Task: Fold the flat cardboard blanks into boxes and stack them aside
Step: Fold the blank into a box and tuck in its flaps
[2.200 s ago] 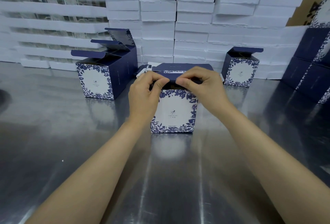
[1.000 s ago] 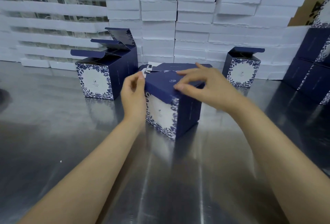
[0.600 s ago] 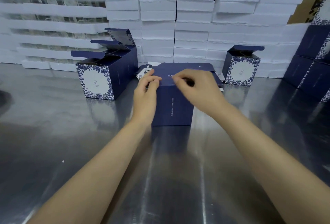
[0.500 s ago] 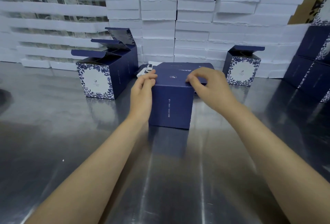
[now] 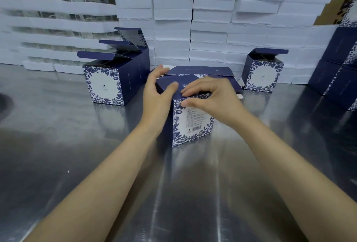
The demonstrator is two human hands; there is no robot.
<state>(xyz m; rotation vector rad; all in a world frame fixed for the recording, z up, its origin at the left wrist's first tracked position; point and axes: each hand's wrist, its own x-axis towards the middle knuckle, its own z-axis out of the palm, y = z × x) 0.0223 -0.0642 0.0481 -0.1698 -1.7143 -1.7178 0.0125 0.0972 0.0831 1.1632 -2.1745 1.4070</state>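
Fingers first: our right hand (image 5: 212,97) has fingers curled onto front edge of lid (image 5: 180,79), thumb beneath on printed face, so pinching that edge. Left hand (image 5: 156,95): thumb flat on lid, fingers wrapped round far-left corner, steadying. Box (image 5: 193,124) upright on steel table (image 5: 96,155), right in front of us. We reckon closing step, tuck nearly seated. Next: press flap flush, then carry box to stacked boxes (image 5: 336,75) far right. Light grip, thin card probably dents. Flat blanks (image 5: 201,70) just behind.
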